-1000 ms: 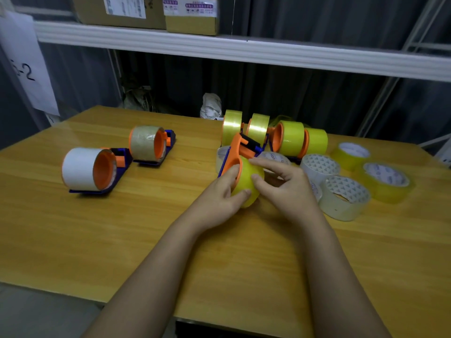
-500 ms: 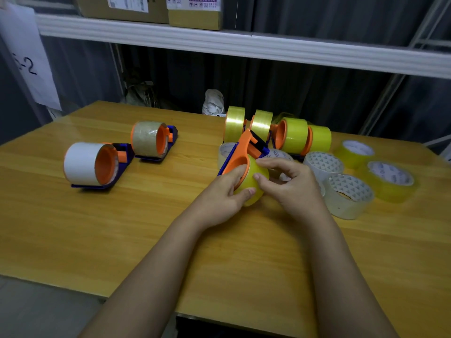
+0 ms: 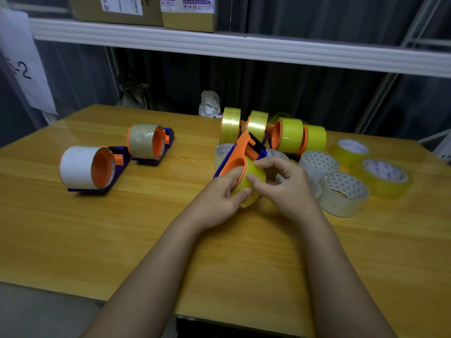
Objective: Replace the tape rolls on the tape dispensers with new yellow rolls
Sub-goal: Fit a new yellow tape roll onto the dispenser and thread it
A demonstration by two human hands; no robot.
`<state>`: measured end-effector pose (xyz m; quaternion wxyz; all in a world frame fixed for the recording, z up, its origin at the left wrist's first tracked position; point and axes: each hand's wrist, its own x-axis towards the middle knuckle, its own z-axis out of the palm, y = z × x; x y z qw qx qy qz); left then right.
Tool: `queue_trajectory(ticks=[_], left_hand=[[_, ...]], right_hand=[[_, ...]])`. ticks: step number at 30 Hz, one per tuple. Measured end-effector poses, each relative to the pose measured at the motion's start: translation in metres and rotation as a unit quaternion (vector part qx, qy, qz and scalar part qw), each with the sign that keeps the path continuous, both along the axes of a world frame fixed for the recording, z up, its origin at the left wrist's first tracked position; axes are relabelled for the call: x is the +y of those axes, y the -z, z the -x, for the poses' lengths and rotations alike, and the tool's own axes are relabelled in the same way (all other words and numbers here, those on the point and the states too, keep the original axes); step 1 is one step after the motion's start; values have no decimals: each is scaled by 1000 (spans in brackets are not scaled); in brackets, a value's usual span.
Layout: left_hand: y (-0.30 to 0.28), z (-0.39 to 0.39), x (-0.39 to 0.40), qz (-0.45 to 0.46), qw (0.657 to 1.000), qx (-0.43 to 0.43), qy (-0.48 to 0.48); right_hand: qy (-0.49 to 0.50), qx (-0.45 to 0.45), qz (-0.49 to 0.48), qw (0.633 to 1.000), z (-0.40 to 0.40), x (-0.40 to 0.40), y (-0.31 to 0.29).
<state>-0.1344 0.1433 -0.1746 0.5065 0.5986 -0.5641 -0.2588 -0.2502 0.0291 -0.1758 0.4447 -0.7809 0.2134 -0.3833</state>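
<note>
My left hand [image 3: 223, 193] grips an orange and blue tape dispenser [image 3: 240, 153] tilted up over the table middle, thumb lying across its yellow roll [image 3: 253, 175]. My right hand [image 3: 284, 186] has its fingers curled on that roll, index fingertip and thumb pinching its surface. Left on the table stand a dispenser with a white roll [image 3: 84, 167] and a dispenser with a brownish clear roll [image 3: 146, 141]. Behind my hands stand several dispensers with yellow rolls [image 3: 290, 135].
Loose yellow rolls [image 3: 384, 175] and clear rolls [image 3: 343, 193] lie flat at the right of the wooden table [image 3: 122, 228]. A white shelf beam [image 3: 219, 45] with cardboard boxes runs overhead behind the table. A paper sign [image 3: 22, 67] hangs at the far left.
The held dispenser has tipped up a little steeper. My right fingers have curled in from the top of the yellow roll to pinch at its face. The other dispensers have not moved.
</note>
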Motion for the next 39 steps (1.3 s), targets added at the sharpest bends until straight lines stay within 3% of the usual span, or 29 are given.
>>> queue_trajectory(ticks=[15,21,29,32,35,39], left_hand=[[4,-1,-1,-6,1000,-24,1],[-2,-3,0,10,1000,29,4],[1,-1,-1,-6,1000,7,12],[-1,-1,-1,18,998,57,12],[-2,-3,-3,45,988,149,1],[-1,-8,-5,79,973,217,-10]], right_hand=[[49,-1,58,997,-4,-3,3],[-10,6,11,1000,-2,0,3],[52,-2,32,998,-4,-2,3],[63,-38,20,997,-8,3,2],[-33,-67,-55,996,-8,8,-1],[-129,10,-95,987,-9,4,7]])
